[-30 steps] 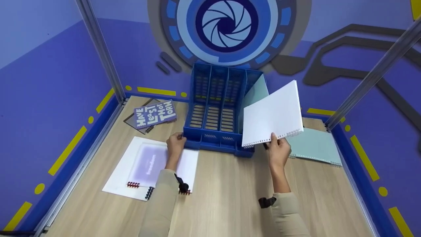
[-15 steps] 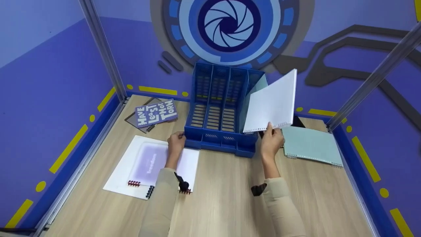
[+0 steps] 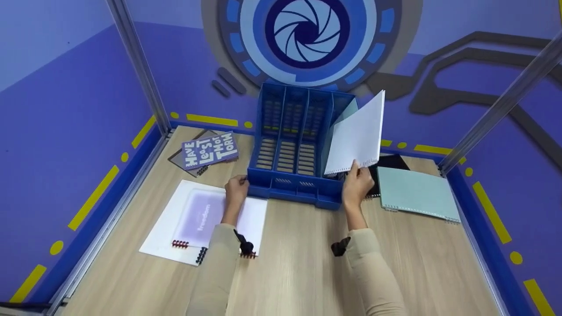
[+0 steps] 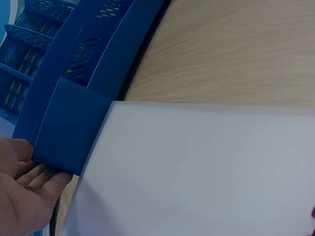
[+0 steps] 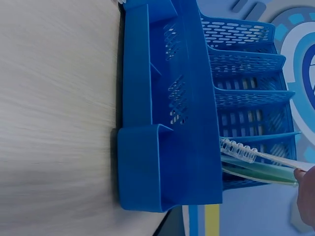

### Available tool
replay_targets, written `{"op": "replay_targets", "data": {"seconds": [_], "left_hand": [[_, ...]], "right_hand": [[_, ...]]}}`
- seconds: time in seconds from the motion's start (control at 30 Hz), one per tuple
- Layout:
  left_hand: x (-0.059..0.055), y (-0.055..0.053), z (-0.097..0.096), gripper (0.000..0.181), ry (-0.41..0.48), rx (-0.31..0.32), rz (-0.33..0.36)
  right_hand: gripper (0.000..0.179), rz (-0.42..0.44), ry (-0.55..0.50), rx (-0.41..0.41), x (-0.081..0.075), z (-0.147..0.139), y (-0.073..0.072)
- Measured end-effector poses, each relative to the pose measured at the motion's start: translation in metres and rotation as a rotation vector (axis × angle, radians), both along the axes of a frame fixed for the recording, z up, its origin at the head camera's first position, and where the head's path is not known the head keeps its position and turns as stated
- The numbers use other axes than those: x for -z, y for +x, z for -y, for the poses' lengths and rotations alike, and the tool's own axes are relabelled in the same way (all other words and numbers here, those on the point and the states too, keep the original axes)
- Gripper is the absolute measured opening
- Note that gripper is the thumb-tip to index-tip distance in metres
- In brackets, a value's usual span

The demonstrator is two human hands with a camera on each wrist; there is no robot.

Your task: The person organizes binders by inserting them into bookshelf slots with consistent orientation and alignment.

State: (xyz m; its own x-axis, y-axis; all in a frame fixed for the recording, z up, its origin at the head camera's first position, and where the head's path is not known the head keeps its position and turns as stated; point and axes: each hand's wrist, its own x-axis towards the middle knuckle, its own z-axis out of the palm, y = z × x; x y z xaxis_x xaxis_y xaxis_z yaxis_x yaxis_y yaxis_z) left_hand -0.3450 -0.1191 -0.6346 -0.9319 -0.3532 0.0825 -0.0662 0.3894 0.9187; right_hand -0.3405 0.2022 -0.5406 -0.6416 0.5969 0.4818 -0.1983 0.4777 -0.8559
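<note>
"What's holding everything up?"

"From here I see a table (image 3: 290,254). It's light brown, with wavy wood lines."

"What sits right on it?"

"I see a big blue rack (image 3: 263,177) standing near the back. On my left, a white notebook (image 3: 164,235) lies flat, partly under a purple notebook (image 3: 199,208) with red rings. Farther back is a gray notebook (image 3: 177,160), partly under a book with big letters (image 3: 210,150)."

"And on your right?"

"A pale green notebook (image 3: 419,188) lies flat there. A black notebook (image 3: 392,161) lies just beside it. I can't see all of that one."
</note>
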Motion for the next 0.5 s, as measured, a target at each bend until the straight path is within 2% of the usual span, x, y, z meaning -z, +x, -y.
{"op": "replay_targets", "data": {"seconds": [0.27,0.5], "left_hand": [[0.0054,0.0007,-0.0002,0.023,-0.007,-0.004,-0.025],[0.0030,0.0014,-0.0004,0.023,0.003,-0.004,-0.048]], "right_hand": [[0.029,0.028,0.014,-0.002,0.0094,-0.0005,0.0020],[0.025,0.135,0.004,-0.091,-0.0004,-0.0070,0.0054]]}}
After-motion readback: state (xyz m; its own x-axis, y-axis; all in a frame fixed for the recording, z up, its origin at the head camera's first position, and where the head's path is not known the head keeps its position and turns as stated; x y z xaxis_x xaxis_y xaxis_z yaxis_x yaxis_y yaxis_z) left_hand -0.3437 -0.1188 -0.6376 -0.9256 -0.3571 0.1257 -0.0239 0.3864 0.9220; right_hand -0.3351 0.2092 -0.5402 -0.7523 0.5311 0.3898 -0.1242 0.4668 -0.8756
